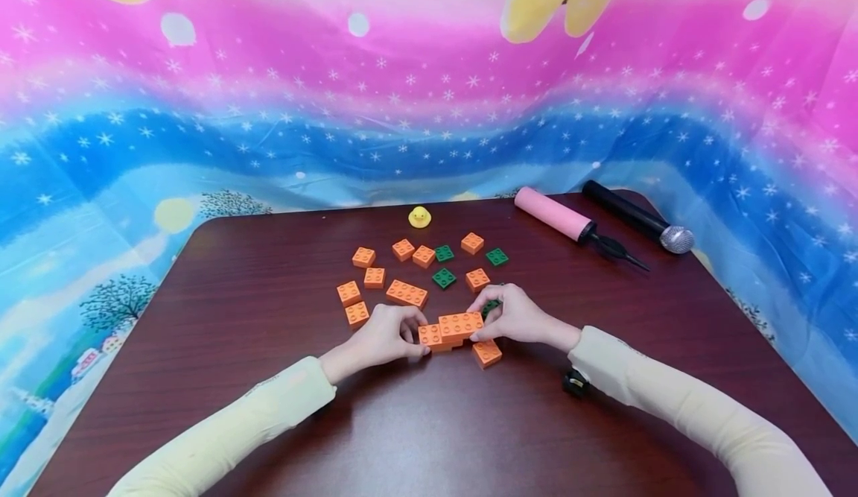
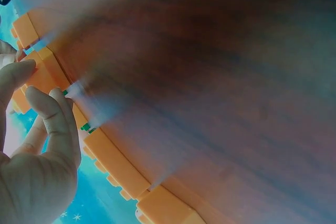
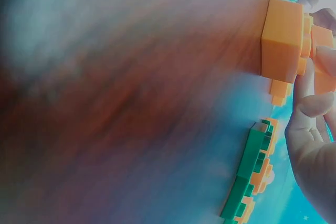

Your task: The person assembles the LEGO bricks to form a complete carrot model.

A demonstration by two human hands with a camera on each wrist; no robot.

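Near the middle of the table, an orange toy building brick [image 1: 460,325] with several studs sits on top of other orange bricks, offset to the right. My left hand [image 1: 383,335] pinches the left end of this small stack, at a lower orange brick [image 1: 430,335]. On the other side, my right hand [image 1: 516,317] holds the upper brick's right end between thumb and fingers. A loose orange brick [image 1: 487,353] lies just below the right hand, and a green brick [image 1: 491,308] is partly hidden behind it. In the right wrist view, the fingers partly cover the stack.
Several orange bricks [image 1: 407,293] and flat green bricks [image 1: 444,279] lie scattered beyond the hands. A yellow toy duck [image 1: 419,217] stands near the far edge. At the back right are a pink hand pump [image 1: 553,214] and a black microphone [image 1: 630,212]. Patterned cloth [image 1: 402,109] hangs behind the table.
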